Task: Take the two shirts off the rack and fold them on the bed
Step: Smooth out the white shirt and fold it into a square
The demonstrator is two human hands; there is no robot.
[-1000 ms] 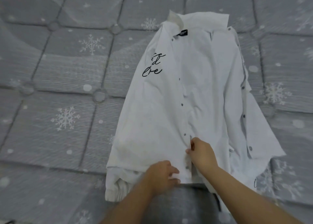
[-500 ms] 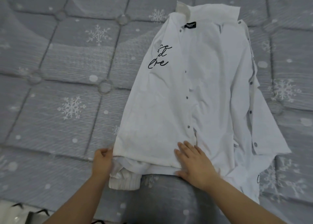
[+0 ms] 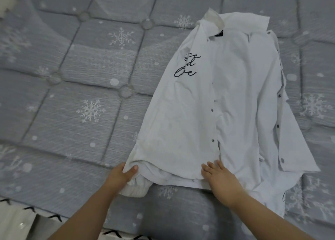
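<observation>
White shirt (image 3: 226,103) spread on the bed (image 3: 81,94), both hands at its near hem.

The shirt lies flat on the grey snowflake-patterned bed, collar at the far end, black script lettering (image 3: 186,65) on its left front panel, a row of dark buttons down the middle. At the shirt's near-left corner the left hand (image 3: 121,176) has its fingers closed on the hem, thumb on top of the fabric. Right of that corner, the right hand (image 3: 221,180) rests flat on the hem, fingers open and spread, gripping nothing. A ribbed cuff (image 3: 134,190) sticks out under the shirt's near-left corner.
</observation>
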